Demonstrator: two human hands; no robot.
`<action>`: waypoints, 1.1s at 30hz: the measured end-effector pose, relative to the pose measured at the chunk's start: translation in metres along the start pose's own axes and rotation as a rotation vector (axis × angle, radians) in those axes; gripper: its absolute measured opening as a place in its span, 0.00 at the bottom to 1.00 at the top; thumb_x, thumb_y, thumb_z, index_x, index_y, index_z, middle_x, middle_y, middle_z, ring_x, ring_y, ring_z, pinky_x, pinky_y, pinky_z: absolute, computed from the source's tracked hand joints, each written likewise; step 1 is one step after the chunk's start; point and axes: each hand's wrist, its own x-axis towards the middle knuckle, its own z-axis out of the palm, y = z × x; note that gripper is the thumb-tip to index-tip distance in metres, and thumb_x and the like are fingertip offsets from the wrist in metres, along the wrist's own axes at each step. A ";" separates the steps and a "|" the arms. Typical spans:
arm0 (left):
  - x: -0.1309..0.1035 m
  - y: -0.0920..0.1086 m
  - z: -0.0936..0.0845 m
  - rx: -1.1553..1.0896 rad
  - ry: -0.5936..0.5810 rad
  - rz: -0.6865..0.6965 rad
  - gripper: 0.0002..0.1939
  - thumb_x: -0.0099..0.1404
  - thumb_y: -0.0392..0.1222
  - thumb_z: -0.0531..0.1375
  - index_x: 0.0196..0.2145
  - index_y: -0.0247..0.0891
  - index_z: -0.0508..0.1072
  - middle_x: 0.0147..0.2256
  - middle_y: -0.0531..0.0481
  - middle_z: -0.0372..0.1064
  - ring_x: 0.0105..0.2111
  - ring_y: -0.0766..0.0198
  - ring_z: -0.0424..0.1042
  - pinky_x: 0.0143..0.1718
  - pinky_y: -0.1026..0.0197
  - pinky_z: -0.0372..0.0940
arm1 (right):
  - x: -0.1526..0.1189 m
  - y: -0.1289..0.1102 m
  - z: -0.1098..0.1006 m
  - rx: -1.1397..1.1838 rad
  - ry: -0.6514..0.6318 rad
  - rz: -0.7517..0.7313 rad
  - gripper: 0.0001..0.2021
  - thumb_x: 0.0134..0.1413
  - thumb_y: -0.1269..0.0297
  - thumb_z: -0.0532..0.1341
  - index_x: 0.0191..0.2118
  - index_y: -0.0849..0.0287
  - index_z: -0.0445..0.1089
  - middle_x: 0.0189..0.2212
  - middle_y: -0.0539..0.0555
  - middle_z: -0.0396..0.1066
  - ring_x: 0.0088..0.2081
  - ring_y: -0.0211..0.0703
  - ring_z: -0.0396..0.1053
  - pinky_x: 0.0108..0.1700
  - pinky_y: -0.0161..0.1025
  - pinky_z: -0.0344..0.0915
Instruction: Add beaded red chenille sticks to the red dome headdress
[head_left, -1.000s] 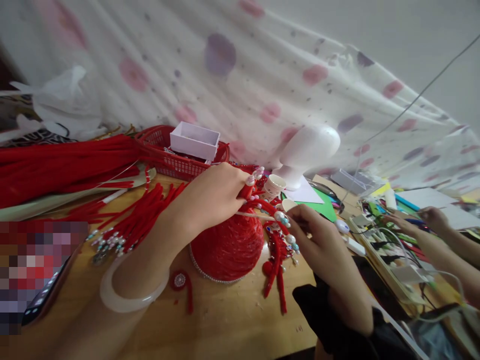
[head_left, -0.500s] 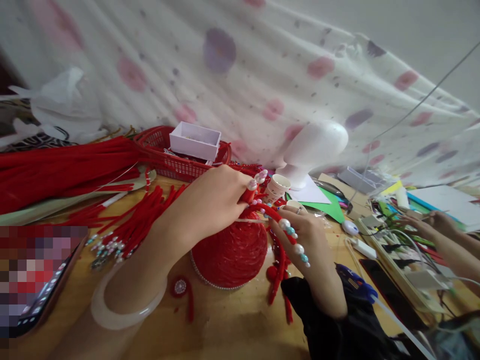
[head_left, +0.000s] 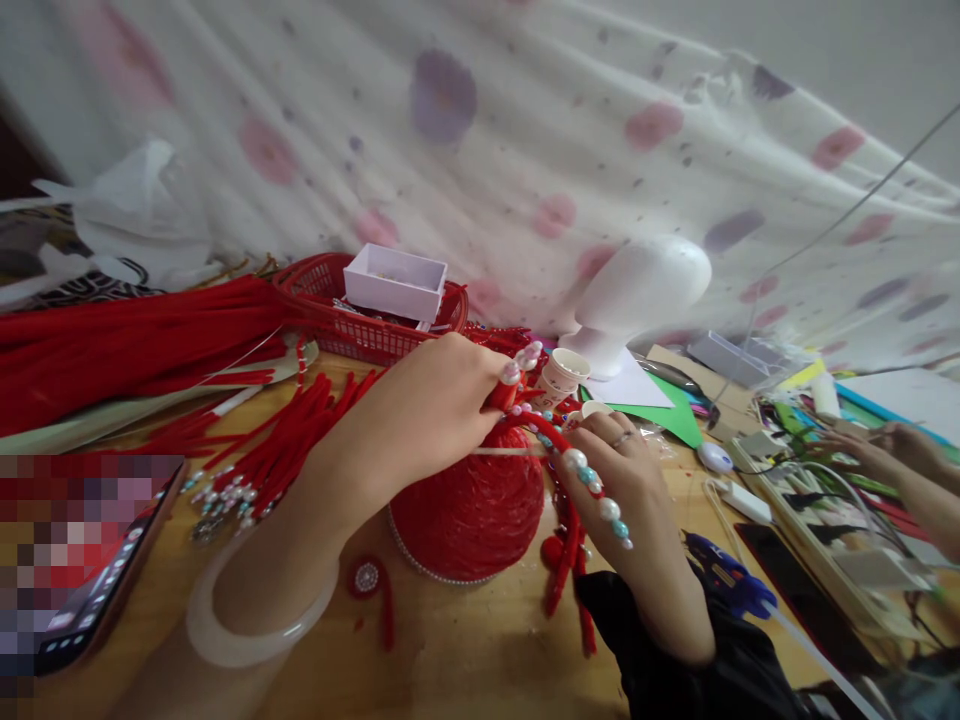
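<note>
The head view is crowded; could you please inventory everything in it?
Table: one, wooden, underneath
Cloth: one, spotted white, behind
Long strips: many, red, far left
Bead-tipped strips: many, red, left
Device: one, dark-rimmed, lower left
Basket: one, red, back
Box: one, white, on basket
Mannequin head: one, white, back right
Cup: one clear, white, behind
Clutter: uncounted, mixed, right
Power strip: one, pale, right
Glue gun: one, blue, right
Dome: one, red, centre
Curled strip: one, red, front
Beaded piece: one, red, at hands
Co-worker's hands: two, far right
Left hand: one, centre
Right hand: one, centre-right
</note>
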 end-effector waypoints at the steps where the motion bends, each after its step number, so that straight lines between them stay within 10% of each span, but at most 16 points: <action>1: 0.000 0.000 0.000 0.003 0.006 0.004 0.08 0.59 0.30 0.59 0.27 0.38 0.76 0.29 0.49 0.77 0.32 0.59 0.76 0.35 0.58 0.63 | -0.001 0.000 0.000 0.007 0.025 -0.002 0.13 0.66 0.72 0.52 0.29 0.57 0.63 0.30 0.52 0.63 0.33 0.44 0.59 0.36 0.41 0.55; 12: -0.001 -0.002 0.004 0.001 0.032 0.029 0.07 0.61 0.31 0.59 0.27 0.38 0.75 0.30 0.49 0.77 0.32 0.59 0.76 0.33 0.58 0.61 | -0.005 0.006 0.010 0.061 0.132 0.096 0.08 0.64 0.71 0.54 0.33 0.57 0.64 0.31 0.52 0.64 0.33 0.43 0.63 0.34 0.40 0.58; 33: 0.000 -0.005 0.004 0.010 0.007 0.037 0.09 0.62 0.33 0.59 0.24 0.38 0.70 0.27 0.50 0.74 0.29 0.61 0.72 0.30 0.58 0.54 | -0.025 0.012 0.027 -0.076 0.480 -0.208 0.08 0.58 0.78 0.62 0.39 0.56 0.69 0.33 0.51 0.65 0.34 0.43 0.66 0.35 0.41 0.65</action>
